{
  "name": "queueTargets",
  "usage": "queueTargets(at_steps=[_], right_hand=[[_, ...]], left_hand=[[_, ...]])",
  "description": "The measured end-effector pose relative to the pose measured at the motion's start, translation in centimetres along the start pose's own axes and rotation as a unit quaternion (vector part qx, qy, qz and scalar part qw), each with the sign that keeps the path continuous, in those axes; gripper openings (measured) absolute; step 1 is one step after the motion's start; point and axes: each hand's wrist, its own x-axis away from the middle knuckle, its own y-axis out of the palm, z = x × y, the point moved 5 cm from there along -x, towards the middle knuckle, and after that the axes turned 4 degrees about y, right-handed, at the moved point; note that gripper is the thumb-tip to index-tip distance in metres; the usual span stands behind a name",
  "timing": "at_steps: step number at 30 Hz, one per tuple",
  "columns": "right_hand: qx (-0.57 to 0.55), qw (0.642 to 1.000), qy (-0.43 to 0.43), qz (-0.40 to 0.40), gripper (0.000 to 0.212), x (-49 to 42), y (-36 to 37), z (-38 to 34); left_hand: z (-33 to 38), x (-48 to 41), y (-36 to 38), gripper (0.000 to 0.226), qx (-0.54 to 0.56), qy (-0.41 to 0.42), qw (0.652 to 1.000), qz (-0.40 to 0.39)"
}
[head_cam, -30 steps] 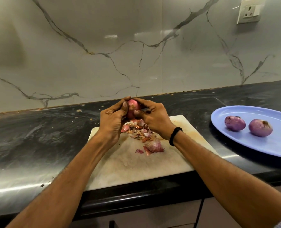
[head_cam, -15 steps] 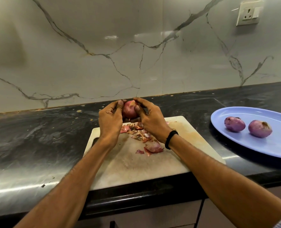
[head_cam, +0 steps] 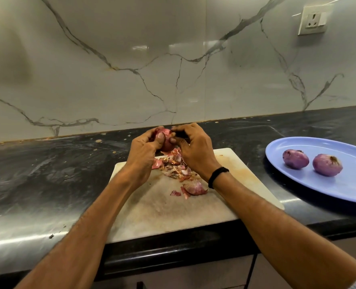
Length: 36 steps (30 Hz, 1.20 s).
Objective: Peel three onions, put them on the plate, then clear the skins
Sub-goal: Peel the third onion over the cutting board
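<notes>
My left hand [head_cam: 143, 157] grips a reddish onion [head_cam: 165, 140] held just above the far edge of the white cutting board [head_cam: 173, 213]. At the onion's top my right hand [head_cam: 196, 151] pinches with thumb and fingertips; something dark shows inside its fingers, and I cannot tell what it is. A pile of loose onion skins [head_cam: 177, 165] lies on the board under the hands, with a larger piece [head_cam: 195, 187] nearer me. Two peeled purple onions [head_cam: 295, 158] [head_cam: 327, 164] rest on the blue plate [head_cam: 350, 184] at the right.
The board sits at the front edge of a black stone counter [head_cam: 47, 174] that runs left and right. A marble-patterned wall stands behind, with a wall socket [head_cam: 313, 19] at the upper right. Small skin flecks dot the counter.
Both hands have turned the onion between them: the left thumb now lies across its front and the right fingertips have shifted to its top. The view moved slightly.
</notes>
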Motion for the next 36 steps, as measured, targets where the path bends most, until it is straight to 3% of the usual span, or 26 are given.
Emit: queueTargets(at_steps=[4,9,19,25,30,33,36], right_hand=[[0.103,0.993,-0.057,-0.026,0.007,0.3,0.3,-0.5],[0.145,0.985,-0.081,-0.051,0.015,0.7,0.6,-0.9],[0.042,0.998,-0.023,-0.046,0.018,0.3,0.5,-0.7],[-0.063,0.993,0.052,-0.081,0.019,0.7,0.5,-0.9],[-0.039,0.998,0.0,-0.051,0.016,1.2,1.3,-1.3],[0.004,0.996,-0.091,-0.021,0.014,1.6,1.3,-2.6],[0.051,0.981,-0.188,0.017,0.017,2.0,0.6,-4.1]], left_hand=[[0.3,0.5,-0.1,0.028,0.002,0.005,1.0,-0.014],[0.6,0.7,-0.2,0.042,0.009,0.019,1.0,0.0],[0.5,0.3,-0.4,0.042,-0.065,0.087,0.994,-0.002],[1.0,0.6,0.4,0.066,-0.25,0.161,0.953,-0.049],[0.4,0.0,0.0,0.076,-0.24,0.061,0.969,-0.001],[0.2,0.0,-0.5,0.052,-0.164,-0.015,0.984,0.069],[-0.1,0.4,-0.6,0.032,-0.072,-0.093,0.99,0.079]])
